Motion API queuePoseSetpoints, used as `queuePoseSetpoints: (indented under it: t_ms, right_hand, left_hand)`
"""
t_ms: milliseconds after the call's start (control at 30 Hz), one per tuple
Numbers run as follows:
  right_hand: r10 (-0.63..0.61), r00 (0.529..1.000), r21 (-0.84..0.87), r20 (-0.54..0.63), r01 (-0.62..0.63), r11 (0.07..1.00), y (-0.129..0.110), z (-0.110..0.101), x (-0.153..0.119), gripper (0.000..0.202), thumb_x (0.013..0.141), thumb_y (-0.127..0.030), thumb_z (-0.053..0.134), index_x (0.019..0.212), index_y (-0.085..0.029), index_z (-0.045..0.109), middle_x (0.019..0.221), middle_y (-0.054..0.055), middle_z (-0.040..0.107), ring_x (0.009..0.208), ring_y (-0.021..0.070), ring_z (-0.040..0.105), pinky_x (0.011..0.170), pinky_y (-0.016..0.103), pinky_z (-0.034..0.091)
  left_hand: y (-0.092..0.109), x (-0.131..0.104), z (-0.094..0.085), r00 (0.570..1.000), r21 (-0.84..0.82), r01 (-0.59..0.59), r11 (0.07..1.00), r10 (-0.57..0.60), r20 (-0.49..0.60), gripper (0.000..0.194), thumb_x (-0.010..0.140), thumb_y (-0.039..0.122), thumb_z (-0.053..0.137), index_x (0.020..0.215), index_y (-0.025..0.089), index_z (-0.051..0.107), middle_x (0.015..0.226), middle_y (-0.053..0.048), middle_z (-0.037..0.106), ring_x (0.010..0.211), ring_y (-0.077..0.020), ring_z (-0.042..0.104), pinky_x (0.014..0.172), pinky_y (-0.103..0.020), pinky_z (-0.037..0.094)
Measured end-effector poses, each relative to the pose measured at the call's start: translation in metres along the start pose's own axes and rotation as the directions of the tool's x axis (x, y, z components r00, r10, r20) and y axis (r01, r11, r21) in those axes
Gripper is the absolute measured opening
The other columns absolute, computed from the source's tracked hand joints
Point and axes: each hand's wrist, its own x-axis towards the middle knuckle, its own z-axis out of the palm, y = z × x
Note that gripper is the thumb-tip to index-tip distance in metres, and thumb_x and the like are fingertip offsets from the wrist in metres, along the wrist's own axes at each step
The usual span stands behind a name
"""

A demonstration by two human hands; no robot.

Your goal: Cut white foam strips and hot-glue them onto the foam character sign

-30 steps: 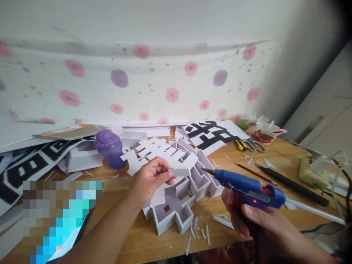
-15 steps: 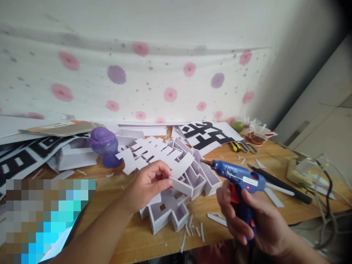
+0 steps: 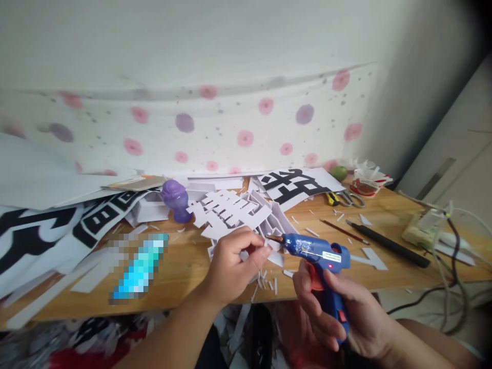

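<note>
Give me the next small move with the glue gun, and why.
Probably ease the right hand back slightly so the nozzle of the glue gun clears the left hand: the tip is right beside its bare fingers, and a red light is lit, so it may be hot.

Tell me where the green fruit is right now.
In the head view, the green fruit sits right of centre at the back of the table, between the black-lettered sheet and the red-and-white tub.

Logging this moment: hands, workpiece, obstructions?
Right hand gripping blue plastic glue gun, red light lit. Left hand pinching small white piece at nozzle. White cut-out letter shapes close behind; no blockage visible at nozzle.
</note>
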Motion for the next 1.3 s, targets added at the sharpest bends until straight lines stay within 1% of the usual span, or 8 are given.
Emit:
queuePoseSetpoints:
  t_ms: [233, 333, 433, 667, 800, 933, 1067, 1300]
  right_hand:
    - [-0.039, 0.999, -0.019, 0.006, 0.039, 0.999, -0.005, 0.01, -0.032, 0.028, 0.09, -0.041, 0.046, 0.09, -0.014, 0.055, 0.072, 0.0, 0.05, 0.041, 0.0009, 0.039, 0.045, 0.015, 0.045]
    - [-0.106, 0.994, -0.074, -0.036, 0.103, 0.992, -0.016, 0.009, -0.043, 0.027, 0.09, -0.04, 0.048, 0.089, -0.014, 0.055, 0.073, 0.001, 0.05, 0.042, 0.0022, 0.04, 0.045, 0.017, 0.044]
    - [-0.178, 0.979, -0.157, -0.099, 0.161, 0.974, -0.029, 0.002, -0.052, 0.024, 0.087, -0.038, 0.052, 0.086, -0.014, 0.055, 0.07, 0.0, 0.05, 0.043, 0.0033, 0.041, 0.044, 0.018, 0.044]
    - [-0.204, 0.953, -0.284, -0.224, 0.136, 0.949, -0.036, -0.007, -0.059, 0.025, 0.082, -0.038, 0.06, 0.083, -0.014, 0.053, 0.067, -0.001, 0.049, 0.042, 0.0049, 0.04, 0.043, 0.021, 0.042]
    - [-0.179, 0.959, -0.425, -0.217, 0.073, 0.902, -0.025, -0.006, -0.057, 0.028, 0.08, -0.039, 0.063, 0.086, -0.013, 0.053, 0.068, 0.0, 0.05, 0.045, 0.0059, 0.046, 0.044, 0.018, 0.039]
    - [-0.136, 0.963, -0.614, -0.232, -0.036, 0.789, -0.011, -0.005, -0.055, 0.034, 0.081, -0.044, 0.062, 0.091, -0.013, 0.055, 0.06, -0.001, 0.05, 0.05, 0.0083, 0.048, 0.048, 0.018, 0.038]
    - [-0.112, 0.957, -0.719, -0.267, -0.121, 0.684, -0.005, -0.003, -0.055, 0.039, 0.081, -0.051, 0.059, 0.092, -0.014, 0.056, 0.057, -0.001, 0.05, 0.053, 0.0109, 0.05, 0.05, 0.02, 0.041]
    - [-0.069, 0.955, -0.739, -0.287, -0.175, 0.651, -0.004, -0.003, -0.049, 0.038, 0.083, -0.051, 0.057, 0.085, -0.013, 0.055, 0.056, 0.0, 0.052, 0.053, 0.0107, 0.051, 0.051, 0.02, 0.04]
  left_hand:
    - [0.02, -0.025, 0.02, 0.994, 0.035, 0.061, 0.998, -0.058, -0.094, 0.018, 0.081, 0.025, 0.055, 0.065, 0.018, 0.056, 0.065, 0.0, 0.051, 0.063, -0.0119, 0.048, 0.06, -0.023, 0.037]
    - [0.016, -0.042, 0.027, 0.984, 0.226, 0.11, 0.968, -0.139, 0.115, 0.017, 0.08, 0.022, 0.056, 0.064, 0.017, 0.058, 0.064, 0.001, 0.052, 0.062, -0.0117, 0.049, 0.059, -0.023, 0.036]
    - [0.008, -0.058, 0.031, 0.901, 0.405, 0.132, 0.905, -0.28, 0.332, 0.017, 0.073, 0.028, 0.066, 0.061, 0.017, 0.062, 0.062, 0.0, 0.054, 0.06, -0.0124, 0.049, 0.057, -0.024, 0.033]
    - [-0.001, -0.08, 0.014, 0.877, 0.41, 0.221, 0.885, -0.364, 0.314, 0.019, 0.078, 0.027, 0.059, 0.062, 0.017, 0.063, 0.065, -0.001, 0.058, 0.066, -0.014, 0.053, 0.062, -0.025, 0.037]
    - [-0.002, -0.084, 0.012, 0.911, -0.082, 0.411, 0.908, -0.411, 0.014, 0.013, 0.08, 0.029, 0.057, 0.086, 0.018, 0.063, 0.073, 0.0, 0.06, 0.065, -0.012, 0.055, 0.061, -0.023, 0.043]
    - [0.002, -0.079, 0.024, 0.844, -0.614, 0.306, 0.727, -0.506, -0.179, 0.015, 0.073, 0.027, 0.068, 0.084, 0.019, 0.06, 0.07, 0.003, 0.059, 0.06, -0.0081, 0.055, 0.06, -0.021, 0.047]
    - [0.004, -0.075, 0.03, 0.817, -0.728, 0.296, 0.619, -0.559, -0.144, 0.016, 0.071, 0.024, 0.071, 0.081, 0.018, 0.06, 0.068, 0.002, 0.06, 0.06, -0.0084, 0.058, 0.059, -0.021, 0.048]
    - [-0.004, -0.075, 0.025, 0.82, -0.746, 0.265, 0.611, -0.55, -0.158, 0.014, 0.07, 0.022, 0.072, 0.077, 0.017, 0.06, 0.066, 0.002, 0.061, 0.06, -0.0089, 0.059, 0.058, -0.021, 0.049]
